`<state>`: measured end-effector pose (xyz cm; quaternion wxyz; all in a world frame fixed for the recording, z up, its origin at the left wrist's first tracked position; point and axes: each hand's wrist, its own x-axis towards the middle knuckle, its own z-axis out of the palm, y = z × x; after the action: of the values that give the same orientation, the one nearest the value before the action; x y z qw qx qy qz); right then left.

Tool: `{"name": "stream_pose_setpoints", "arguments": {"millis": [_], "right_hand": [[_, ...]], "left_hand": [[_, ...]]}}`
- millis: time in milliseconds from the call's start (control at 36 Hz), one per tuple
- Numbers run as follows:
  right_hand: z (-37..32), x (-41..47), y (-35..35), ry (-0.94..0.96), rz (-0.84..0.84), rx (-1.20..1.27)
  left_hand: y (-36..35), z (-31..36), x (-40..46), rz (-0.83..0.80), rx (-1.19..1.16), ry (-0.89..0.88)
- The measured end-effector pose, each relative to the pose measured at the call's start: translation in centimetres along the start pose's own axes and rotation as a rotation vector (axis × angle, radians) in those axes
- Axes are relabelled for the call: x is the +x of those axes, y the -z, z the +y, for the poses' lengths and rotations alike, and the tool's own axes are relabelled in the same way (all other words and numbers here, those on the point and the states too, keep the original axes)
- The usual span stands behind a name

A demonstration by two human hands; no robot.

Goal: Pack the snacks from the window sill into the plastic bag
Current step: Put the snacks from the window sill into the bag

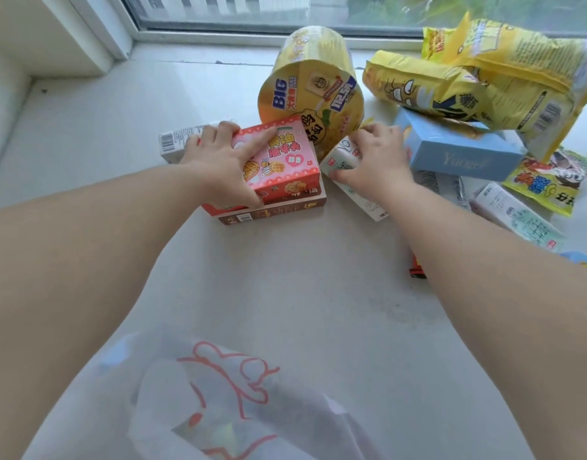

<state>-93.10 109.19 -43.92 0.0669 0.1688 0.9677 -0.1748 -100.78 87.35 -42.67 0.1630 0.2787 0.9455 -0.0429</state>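
Observation:
My left hand (219, 167) grips a pink-and-red snack box (282, 164), thumb on its front edge and fingers over the top. The box lies on a brown box (275, 210). My right hand (375, 157) holds a small white carton (341, 161) lying on the window sill (285, 277). A translucent white plastic bag (219, 393) with a red drawing lies at the near edge, below my arms. A large yellow noodle cup (312, 84) lies on its side just behind both hands.
Yellow snack bags (484, 78) rest on a light blue box (457, 151) at the right. More packets and a white carton (517, 214) lie along the right edge. Another white carton (176, 141) lies left of my left hand. The window frame (219, 38) runs behind.

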Motion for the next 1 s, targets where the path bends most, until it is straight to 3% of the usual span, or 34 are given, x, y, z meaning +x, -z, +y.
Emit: {"name": "stream_pose_setpoints", "arguments": {"millis": [111,278,444,528,694,1000], "right_hand": [[0.9,1.7,0.1,0.028,-0.134,-0.141],[1.3,3.3,0.0,-0.016,-0.36,-0.037],[1.7,2.2,-0.8,0.017,-0.288,0.044],[1.4,0.7,-1.6,-0.053,-0.213,0.107],[0.2,-2.2,-2.5,0.023,0.04,-0.017],[1.3,1.5,-0.1,0.115,-0.277,-0.171]], "left_hand": [[-0.3,-0.1,0.2,0.004,0.0,0.002],[-0.4,-0.2,0.3,0.007,-0.004,0.002],[-0.3,-0.1,0.4,-0.001,0.002,0.007],[-0.2,0.0,0.3,-0.011,-0.005,0.009],[-0.2,0.0,0.2,-0.012,-0.006,0.012],[-0.5,-0.1,0.3,0.007,-0.014,-0.003]]}}
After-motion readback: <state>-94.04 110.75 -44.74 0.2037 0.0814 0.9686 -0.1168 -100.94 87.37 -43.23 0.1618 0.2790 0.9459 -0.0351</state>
